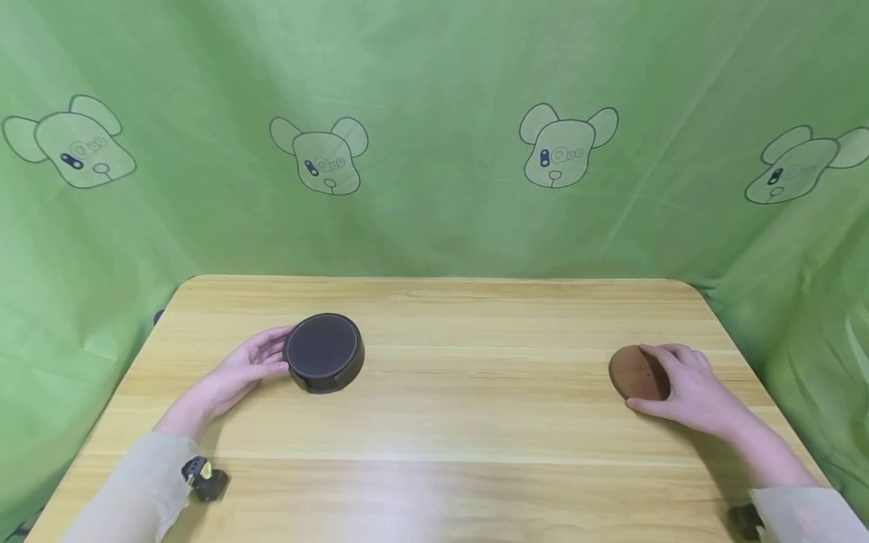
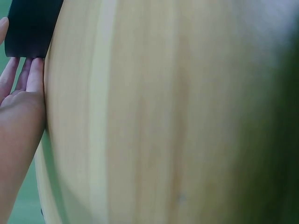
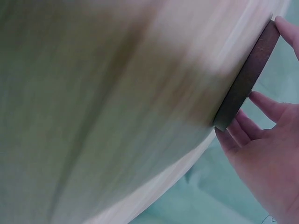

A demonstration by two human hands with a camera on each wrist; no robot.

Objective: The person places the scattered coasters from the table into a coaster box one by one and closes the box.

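Observation:
On the left of the table stands a round black coaster holder [image 1: 322, 345] with light stitching round its top and a gap in its front wall. My left hand [image 1: 239, 371] touches its left side, thumb toward the front and fairly straight fingers toward the back. The left wrist view shows those fingertips against the black wall [image 2: 32, 28], partly hidden by it. Toward the right, my right hand [image 1: 694, 388] grips a round brown wooden coaster [image 1: 631, 373] by its edge, thumb at the near side and fingers at the far side. Edge-on, the coaster [image 3: 245, 77] appears close to the tabletop; contact cannot be told.
A light wood-grain table [image 1: 475, 422] with rounded far corners lies between both hands. Green cloth [image 1: 434, 204] printed with mouse-like heads hangs behind and beside it. Small dark devices, such as the left one [image 1: 206, 480], are fixed at the wrists.

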